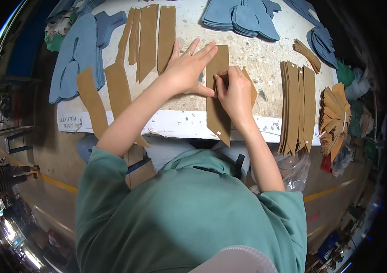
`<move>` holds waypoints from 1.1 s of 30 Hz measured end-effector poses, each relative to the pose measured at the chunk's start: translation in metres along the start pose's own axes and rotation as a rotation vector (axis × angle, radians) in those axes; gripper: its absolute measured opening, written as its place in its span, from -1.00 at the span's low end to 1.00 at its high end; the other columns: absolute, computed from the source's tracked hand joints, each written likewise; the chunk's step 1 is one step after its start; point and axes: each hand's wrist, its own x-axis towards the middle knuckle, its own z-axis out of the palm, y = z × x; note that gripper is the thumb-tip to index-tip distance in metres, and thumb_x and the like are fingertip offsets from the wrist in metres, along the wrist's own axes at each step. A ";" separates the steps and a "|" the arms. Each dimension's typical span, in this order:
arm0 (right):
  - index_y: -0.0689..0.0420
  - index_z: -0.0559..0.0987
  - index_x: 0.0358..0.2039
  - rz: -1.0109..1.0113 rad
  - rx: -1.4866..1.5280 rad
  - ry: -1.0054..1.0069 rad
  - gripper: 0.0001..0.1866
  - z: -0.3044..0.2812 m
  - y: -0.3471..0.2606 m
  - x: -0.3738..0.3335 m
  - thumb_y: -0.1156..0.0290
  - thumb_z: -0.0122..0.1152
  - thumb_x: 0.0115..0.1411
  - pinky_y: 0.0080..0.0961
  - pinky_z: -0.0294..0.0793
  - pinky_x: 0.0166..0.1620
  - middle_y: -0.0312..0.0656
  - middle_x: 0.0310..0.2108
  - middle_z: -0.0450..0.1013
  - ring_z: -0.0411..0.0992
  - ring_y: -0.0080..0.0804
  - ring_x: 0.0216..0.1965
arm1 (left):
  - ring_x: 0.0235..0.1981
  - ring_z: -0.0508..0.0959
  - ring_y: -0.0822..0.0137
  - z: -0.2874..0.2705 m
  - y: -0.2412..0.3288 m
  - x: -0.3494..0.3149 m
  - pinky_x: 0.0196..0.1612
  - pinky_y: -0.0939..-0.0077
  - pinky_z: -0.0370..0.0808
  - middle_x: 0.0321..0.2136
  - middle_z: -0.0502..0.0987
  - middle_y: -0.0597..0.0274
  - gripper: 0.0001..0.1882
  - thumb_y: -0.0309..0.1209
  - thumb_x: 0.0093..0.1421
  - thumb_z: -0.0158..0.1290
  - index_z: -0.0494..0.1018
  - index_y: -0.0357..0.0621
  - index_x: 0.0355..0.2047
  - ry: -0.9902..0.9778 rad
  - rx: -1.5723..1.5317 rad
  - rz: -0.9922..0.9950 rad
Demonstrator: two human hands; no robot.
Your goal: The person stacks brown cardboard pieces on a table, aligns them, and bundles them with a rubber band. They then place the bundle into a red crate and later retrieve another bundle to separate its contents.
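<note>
While my left hand (185,72) lies with its fingers spread wide apart, thumb resting on a brown strip (219,119), my right hand (235,91) has its thumb and index brought together at the strip's surface; I cannot tell whether they clamp any of it. The strip lies right in front of me on the tabletop (185,103), its matte, suede-like face upward, square at the far end and cut slantwise to a point that overhangs the near edge. Near that point sits a small white tag (219,133). Another brown piece (253,89) shows just beyond my right hand.

Under these, the tabletop is pale, scuffed and speckled with worn spots; dark printed lettering (67,123) marks its white front edge on my left. Long brown pieces (149,36) lie beyond my left forearm, and more stand in a layered stack (290,107) on my right, some with tiny white tags too. Beside that stack, an orange-tan bundle (334,116) fans out. Curved blue pieces, smooth-edged and dotted with small holes, form thick piles at left (75,68) and at the far side (246,20).
</note>
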 end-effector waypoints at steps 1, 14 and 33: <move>0.27 0.49 -0.47 -0.011 -0.016 -0.006 -0.86 0.001 0.001 0.002 0.50 0.28 0.05 -0.18 0.44 -0.29 0.08 -0.43 0.48 0.48 0.03 -0.40 | 0.41 -0.12 0.07 -0.001 0.000 0.001 0.32 -0.35 -0.25 0.41 -0.13 0.38 0.31 0.21 -0.28 0.32 -0.12 0.09 0.39 -0.005 0.004 -0.005; 0.32 0.45 -0.50 -0.058 -0.054 0.094 -0.84 0.009 0.006 0.021 0.54 0.27 0.03 -0.16 0.41 -0.32 0.08 -0.47 0.45 0.44 0.11 -0.42 | 0.41 -0.15 0.02 -0.001 -0.001 0.001 0.32 -0.33 -0.25 0.41 -0.13 0.35 0.35 0.30 -0.31 0.28 -0.13 0.03 0.39 -0.019 0.027 -0.010; 0.30 0.47 -0.51 -0.059 0.097 -0.242 -0.87 -0.032 0.003 -0.012 0.55 0.26 -0.02 -0.14 0.45 -0.26 0.07 -0.44 0.48 0.48 0.09 -0.36 | 0.40 -0.18 -0.04 0.003 -0.002 0.003 0.32 -0.35 -0.24 0.40 -0.13 0.28 0.41 0.42 -0.36 0.22 -0.14 0.01 0.39 -0.013 0.055 0.009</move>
